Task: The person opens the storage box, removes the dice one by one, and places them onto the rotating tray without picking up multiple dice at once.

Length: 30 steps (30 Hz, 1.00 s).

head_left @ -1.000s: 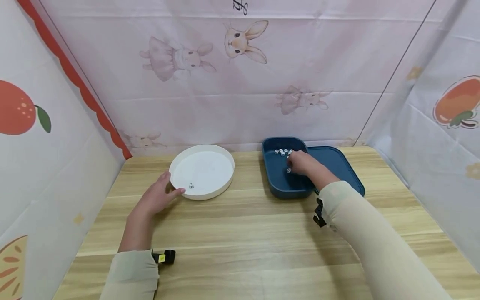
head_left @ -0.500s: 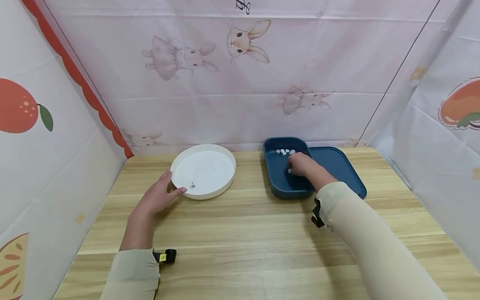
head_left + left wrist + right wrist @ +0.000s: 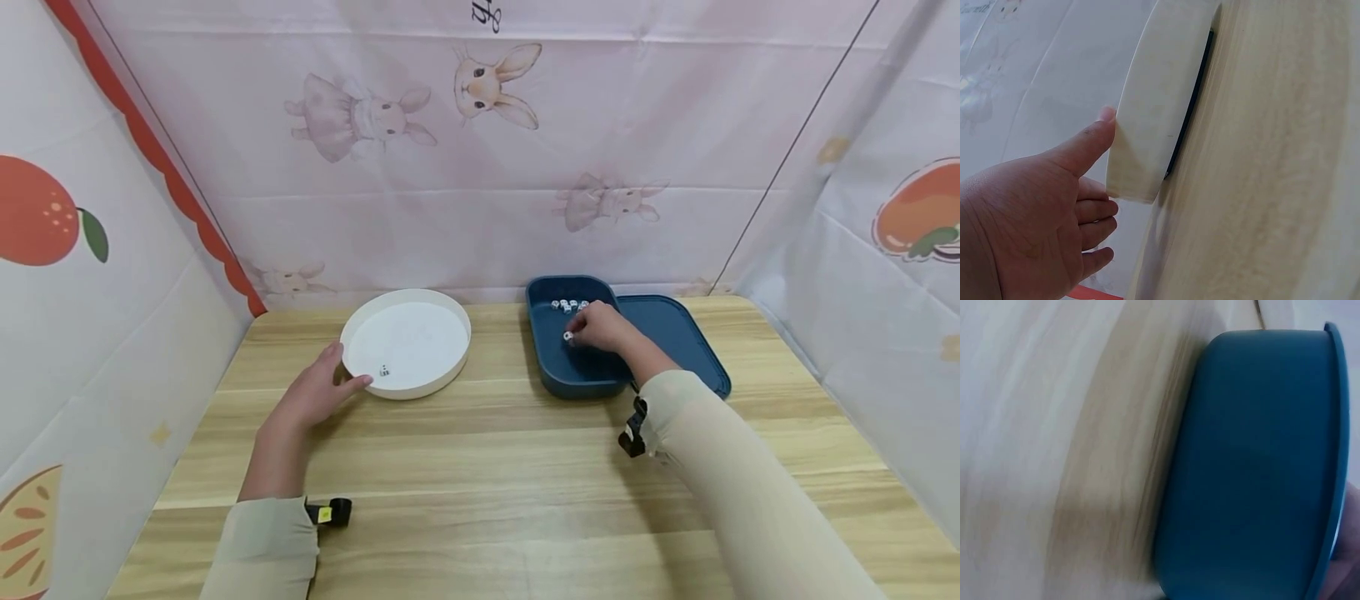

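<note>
A round white tray [image 3: 408, 342] sits at left on the table, with a white die [image 3: 385, 372] near its front edge. My left hand [image 3: 311, 396] rests against its left side, thumb and fingers spread along the outer rim. In the left wrist view the thumb [image 3: 1094, 140] touches the wall and the other fingers are relaxed. Over the dark blue box [image 3: 573, 387], my right hand [image 3: 603, 327] pinches a white die [image 3: 567, 337] between its fingertips. Several more dice [image 3: 566, 306] lie at the box's far end, partly hidden by the hand.
A flat blue lid [image 3: 671, 333] lies to the right of the box, partly under my right forearm. The wooden table [image 3: 465, 483] ends at a printed cloth wall [image 3: 450, 233] right behind the tray and box. In the right wrist view the box wall [image 3: 1254, 462] hides most of the hand.
My right fingertips have shifted slightly left inside the box, and the die between them has moved left with them. My left hand and the tray have stayed in place.
</note>
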Each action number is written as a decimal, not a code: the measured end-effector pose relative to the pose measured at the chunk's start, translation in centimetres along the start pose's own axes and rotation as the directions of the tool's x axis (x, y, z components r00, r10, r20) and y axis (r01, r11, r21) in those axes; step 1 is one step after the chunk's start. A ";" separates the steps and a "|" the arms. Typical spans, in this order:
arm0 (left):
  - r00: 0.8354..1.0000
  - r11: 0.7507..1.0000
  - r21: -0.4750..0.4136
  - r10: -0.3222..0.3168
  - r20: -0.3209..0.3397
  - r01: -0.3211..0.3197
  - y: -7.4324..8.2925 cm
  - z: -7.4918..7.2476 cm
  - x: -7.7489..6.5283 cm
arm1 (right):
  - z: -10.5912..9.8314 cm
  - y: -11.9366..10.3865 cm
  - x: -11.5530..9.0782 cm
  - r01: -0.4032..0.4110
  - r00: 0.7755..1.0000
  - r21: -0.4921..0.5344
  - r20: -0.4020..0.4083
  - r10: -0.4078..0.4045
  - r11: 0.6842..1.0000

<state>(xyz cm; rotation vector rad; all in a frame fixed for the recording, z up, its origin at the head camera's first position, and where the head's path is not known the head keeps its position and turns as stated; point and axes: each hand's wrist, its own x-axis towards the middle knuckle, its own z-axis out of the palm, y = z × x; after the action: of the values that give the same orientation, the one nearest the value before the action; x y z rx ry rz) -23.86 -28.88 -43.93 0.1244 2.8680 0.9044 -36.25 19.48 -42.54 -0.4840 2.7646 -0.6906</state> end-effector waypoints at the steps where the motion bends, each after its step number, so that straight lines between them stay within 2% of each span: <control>1: 1.000 1.000 -0.001 0.000 -0.001 0.000 0.0 0.0 0.0 | 0.0 0.0 0.0 -0.009 1.000 0.055 0.000 0.009 0.998; 4: 1.000 1.000 -0.001 -0.001 -0.001 0.001 -0.1 0.1 0.0 | 0.3 0.0 -0.2 -0.036 0.999 0.194 -0.003 0.038 0.980; 7: 1.000 1.000 0.000 -0.004 0.001 0.004 -0.1 0.1 0.0 | 0.5 0.0 -0.4 -0.054 0.998 0.320 -0.011 0.061 0.946; 12: 1.000 1.000 0.001 -0.013 0.005 0.013 -0.2 0.1 0.0 | 0.5 -0.6 -0.7 -0.056 0.996 0.426 -0.039 0.081 0.903; 18: 1.000 1.000 -0.004 -0.011 0.002 0.011 -0.2 0.0 0.0 | 0.2 -2.4 -0.9 -0.037 0.995 0.525 -0.058 0.079 0.850; 20: 1.000 1.000 -0.001 -0.005 0.001 0.005 -0.2 0.0 0.0 | 0.3 -3.0 -0.8 -0.022 0.996 0.522 -0.066 0.066 0.853; 30: 1.000 1.000 0.016 -0.021 0.011 0.021 -0.2 -0.1 0.0 | 0.7 -7.3 0.1 0.033 0.996 0.416 -0.092 0.006 0.909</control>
<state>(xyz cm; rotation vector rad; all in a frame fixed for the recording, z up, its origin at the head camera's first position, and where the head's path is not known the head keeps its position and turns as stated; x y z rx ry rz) -23.90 -29.14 -43.94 0.1002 2.8610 0.8748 -34.23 13.11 -39.57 -0.3854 2.5821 -1.2973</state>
